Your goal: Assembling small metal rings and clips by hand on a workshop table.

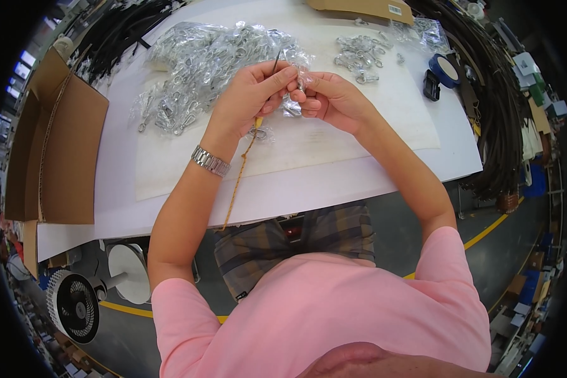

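My left hand (258, 88) is closed round a slim tool with a dark pointed tip (276, 61) and a yellow end (258, 122). An orange cord (238, 179) runs from that end toward the table's front edge. Fingertips of my right hand (331, 99) pinch a small clear plastic bag with a metal piece (301, 84) in it; the left fingertips meet it too. Behind and left of my hands lies a heap of clear-bagged metal hooks (217, 57). One metal piece (259, 133) rests just below my left hand.
Another group of shiny metal hooks (362, 53) lies at the back right, near a blue tape roll (444, 70) and a black item (431, 85). An open cardboard box (75, 138) stands at left. Dark straps (498, 107) hang at right; a fan (74, 305) stands below left.
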### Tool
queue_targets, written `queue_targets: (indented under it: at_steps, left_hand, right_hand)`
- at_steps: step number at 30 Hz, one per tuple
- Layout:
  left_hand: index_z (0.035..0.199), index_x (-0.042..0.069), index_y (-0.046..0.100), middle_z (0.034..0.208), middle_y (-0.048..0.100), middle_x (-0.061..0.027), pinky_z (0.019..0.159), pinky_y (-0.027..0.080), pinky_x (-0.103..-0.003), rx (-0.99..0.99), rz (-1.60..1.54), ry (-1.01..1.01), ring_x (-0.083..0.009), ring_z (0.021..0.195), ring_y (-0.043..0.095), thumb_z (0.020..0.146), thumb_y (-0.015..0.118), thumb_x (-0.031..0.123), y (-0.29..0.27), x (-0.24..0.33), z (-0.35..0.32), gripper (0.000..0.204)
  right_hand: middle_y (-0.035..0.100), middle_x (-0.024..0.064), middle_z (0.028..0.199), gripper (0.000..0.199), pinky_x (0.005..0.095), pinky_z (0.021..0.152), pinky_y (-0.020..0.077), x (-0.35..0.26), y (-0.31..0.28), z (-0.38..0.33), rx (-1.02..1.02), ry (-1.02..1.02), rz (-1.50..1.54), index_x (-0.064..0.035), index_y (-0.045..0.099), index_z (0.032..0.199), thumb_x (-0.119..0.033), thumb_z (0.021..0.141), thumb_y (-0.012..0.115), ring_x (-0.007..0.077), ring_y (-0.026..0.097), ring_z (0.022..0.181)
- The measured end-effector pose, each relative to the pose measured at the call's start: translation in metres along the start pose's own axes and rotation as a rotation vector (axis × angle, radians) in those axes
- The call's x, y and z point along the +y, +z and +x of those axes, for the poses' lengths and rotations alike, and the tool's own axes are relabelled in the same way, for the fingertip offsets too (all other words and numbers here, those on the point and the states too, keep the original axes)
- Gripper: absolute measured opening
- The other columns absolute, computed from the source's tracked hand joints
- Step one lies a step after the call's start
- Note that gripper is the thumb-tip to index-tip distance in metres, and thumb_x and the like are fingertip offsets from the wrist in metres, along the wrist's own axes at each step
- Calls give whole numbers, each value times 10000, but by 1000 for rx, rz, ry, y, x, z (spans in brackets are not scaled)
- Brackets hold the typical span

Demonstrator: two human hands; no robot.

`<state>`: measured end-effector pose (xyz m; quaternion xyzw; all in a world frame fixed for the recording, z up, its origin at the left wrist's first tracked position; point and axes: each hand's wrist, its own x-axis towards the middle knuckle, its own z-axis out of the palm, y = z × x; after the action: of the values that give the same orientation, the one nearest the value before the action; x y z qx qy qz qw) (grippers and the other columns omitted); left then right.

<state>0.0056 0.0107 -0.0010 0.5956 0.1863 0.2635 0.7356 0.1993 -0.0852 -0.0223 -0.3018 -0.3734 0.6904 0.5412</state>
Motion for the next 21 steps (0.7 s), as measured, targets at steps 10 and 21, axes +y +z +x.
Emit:
queue_targets:
  at_steps: [10,21]
  left_hand:
    - [983,39,686,670,643,2,471,321,-234,229,520,152,-42,511,448,907,665,150,0,-12,-1,137]
    - [933,37,665,595,577,-3,454,321,-228,202,269,70,-43,496,450,928,606,124,14,0,-7,105]
  right_hand:
    - [700,23,886,285,248,658,498,-7,28,-2,333,38,-468,-14,708,1095,-273,1071,590,77,586,714]
    - [666,157,826,195,411,685,512,16,31,-4,380,-465,-1434,-18,651,962,-198,1016,597,335,643,751]
